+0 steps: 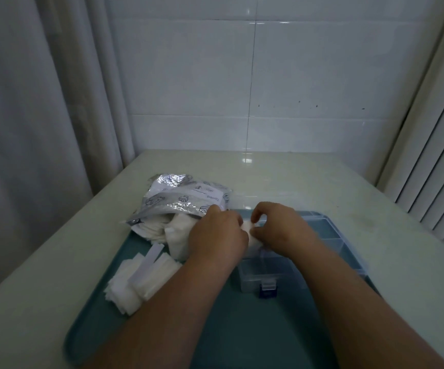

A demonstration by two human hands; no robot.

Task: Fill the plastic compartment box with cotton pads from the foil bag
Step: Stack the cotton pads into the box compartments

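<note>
Both hands meet over the near-left part of the plastic compartment box, which sits lid-open on a teal tray on the pale surface. The right hand pinches a small wad of cotton pads between thumb and forefinger. The left hand, seen from the back, curls against the same wad and appears to grip it; its fingertips are hidden.

The foil bag lies torn open just behind the left hand, with more pads spilling from its mouth. A loose stack rests on the tray at the left.

Assessment: the step in hand is seating this wad in one compartment. Recommended: square the pads into a flat stack, lower them edge-aligned with the dividers, then press lightly so that none ride over a wall. The compartments that show look unfilled; much remains.
</note>
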